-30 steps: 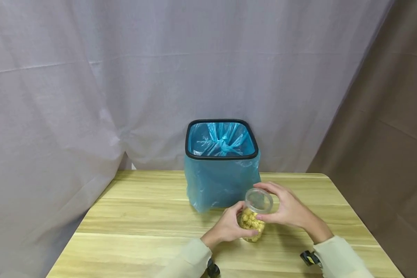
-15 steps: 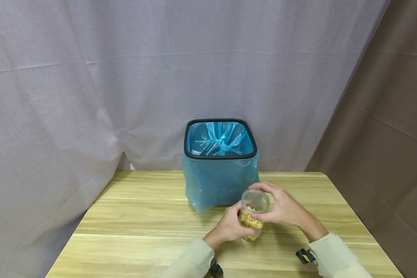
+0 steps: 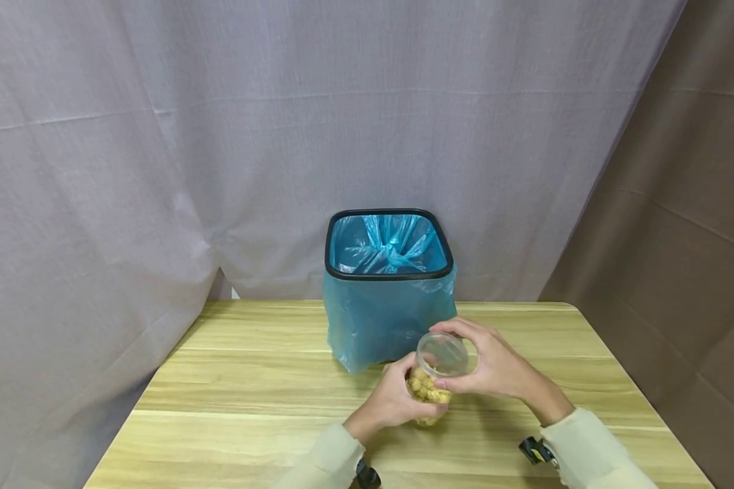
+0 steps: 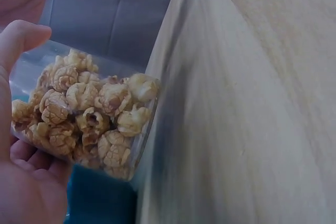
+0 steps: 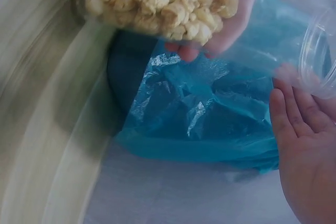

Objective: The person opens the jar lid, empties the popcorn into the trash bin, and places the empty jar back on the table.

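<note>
A clear plastic jar, partly filled with caramel-coloured popcorn, stands at or just above the table, leaning slightly. My left hand grips its lower body, thumb on the near side. Around the jar's clear round top, my right hand holds on with thumb and fingers at opposite edges. The right wrist view shows a ridged transparent rim against the right fingers. Whether this rim is a separate lid seated on the jar, I cannot tell.
Behind the hands stands a bin with a black rim and a blue bag lining, knotted inside. The wooden table has its far edge against a grey curtain. A brown curtain hangs at the right.
Both hands and the jar have shifted a little to the left. Each hand keeps its hold, the left on the body, the right on the top. The bin stays put.
</note>
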The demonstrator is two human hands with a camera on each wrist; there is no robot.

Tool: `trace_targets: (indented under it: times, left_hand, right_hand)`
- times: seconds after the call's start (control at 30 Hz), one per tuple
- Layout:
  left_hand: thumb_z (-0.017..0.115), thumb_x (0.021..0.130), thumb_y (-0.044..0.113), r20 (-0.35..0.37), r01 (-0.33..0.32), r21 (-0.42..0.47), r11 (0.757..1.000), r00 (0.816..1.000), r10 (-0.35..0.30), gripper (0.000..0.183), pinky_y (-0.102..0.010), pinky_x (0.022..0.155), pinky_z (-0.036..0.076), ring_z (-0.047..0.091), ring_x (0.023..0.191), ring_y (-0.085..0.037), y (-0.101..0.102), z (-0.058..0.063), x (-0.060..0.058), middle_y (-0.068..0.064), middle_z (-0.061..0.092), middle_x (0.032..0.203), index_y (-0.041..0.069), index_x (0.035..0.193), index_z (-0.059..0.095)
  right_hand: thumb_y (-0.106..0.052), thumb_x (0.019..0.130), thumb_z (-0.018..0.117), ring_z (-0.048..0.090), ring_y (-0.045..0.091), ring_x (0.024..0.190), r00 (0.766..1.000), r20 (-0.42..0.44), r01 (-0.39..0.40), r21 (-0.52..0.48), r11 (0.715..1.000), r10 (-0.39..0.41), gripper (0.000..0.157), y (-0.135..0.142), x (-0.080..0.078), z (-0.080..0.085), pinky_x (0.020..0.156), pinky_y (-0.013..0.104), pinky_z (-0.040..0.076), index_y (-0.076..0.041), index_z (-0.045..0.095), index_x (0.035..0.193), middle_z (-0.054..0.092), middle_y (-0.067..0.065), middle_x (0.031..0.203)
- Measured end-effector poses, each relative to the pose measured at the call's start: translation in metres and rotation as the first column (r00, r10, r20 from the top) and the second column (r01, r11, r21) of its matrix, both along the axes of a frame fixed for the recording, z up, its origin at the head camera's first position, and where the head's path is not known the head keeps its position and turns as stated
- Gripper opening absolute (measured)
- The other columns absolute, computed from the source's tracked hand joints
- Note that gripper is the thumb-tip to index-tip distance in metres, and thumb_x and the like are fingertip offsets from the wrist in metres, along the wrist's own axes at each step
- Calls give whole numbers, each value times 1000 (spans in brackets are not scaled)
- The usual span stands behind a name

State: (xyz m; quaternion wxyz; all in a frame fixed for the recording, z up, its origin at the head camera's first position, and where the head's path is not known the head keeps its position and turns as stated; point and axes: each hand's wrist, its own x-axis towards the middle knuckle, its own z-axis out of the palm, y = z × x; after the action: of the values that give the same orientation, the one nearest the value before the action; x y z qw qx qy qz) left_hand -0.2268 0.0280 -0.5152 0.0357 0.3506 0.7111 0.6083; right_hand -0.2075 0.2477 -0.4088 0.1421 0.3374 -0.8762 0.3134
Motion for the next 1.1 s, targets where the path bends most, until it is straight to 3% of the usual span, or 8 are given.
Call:
trace_targets:
  times: [0.17,0.37,0.53,0.7,0.93,1.1]
  left_hand:
    - [93,75,18,-81,-52,-16,999,995,50,59,-24,79,62,70,93,-1,-13,11,3,0,75,113,14,127,66]
    - [94,71,21,-194,-164,-118,979,971,139,67,-20,82,59,67,97,-2,-33,22,6,1,74,116,17,132,66]
    - [96,67,23,-318,-245,-172,954,931,182,70,-21,88,59,66,102,-7,-50,30,10,0,72,118,13,130,65]
    - [95,63,32,-438,-337,-224,914,873,215,68,-21,87,58,61,100,-7,-66,37,13,4,70,109,12,121,67]
    - [93,60,36,-531,-420,-276,865,816,227,69,-18,82,55,54,94,-6,-83,41,20,8,64,103,8,116,65]
    - [92,59,39,-591,-481,-328,813,776,221,69,-17,76,48,48,90,-5,-91,41,24,10,57,97,8,114,64]
  right_hand:
    - [-45,72,97,64,11,116,1000,25,-5,44,999,4,86,-6,4,9,94,45,60,-14,61,143,68,-9,132]
    - [-46,72,95,66,16,118,998,58,8,86,996,-13,90,-9,9,22,96,52,61,-9,58,146,68,-5,135]
    - [-53,75,92,68,15,115,997,61,37,110,993,-44,88,-11,11,33,98,53,60,-9,59,144,70,-6,127]
    - [-55,75,91,69,12,108,995,80,52,124,991,-62,81,-14,16,38,95,43,61,-10,64,138,70,-11,118]
    - [-53,80,88,68,15,99,984,173,31,126,992,-53,73,-28,22,39,90,33,61,-5,66,130,70,-6,108]
    - [-55,80,87,67,14,96,973,228,9,131,991,-39,71,-37,23,35,88,30,61,-5,66,126,69,-4,105]
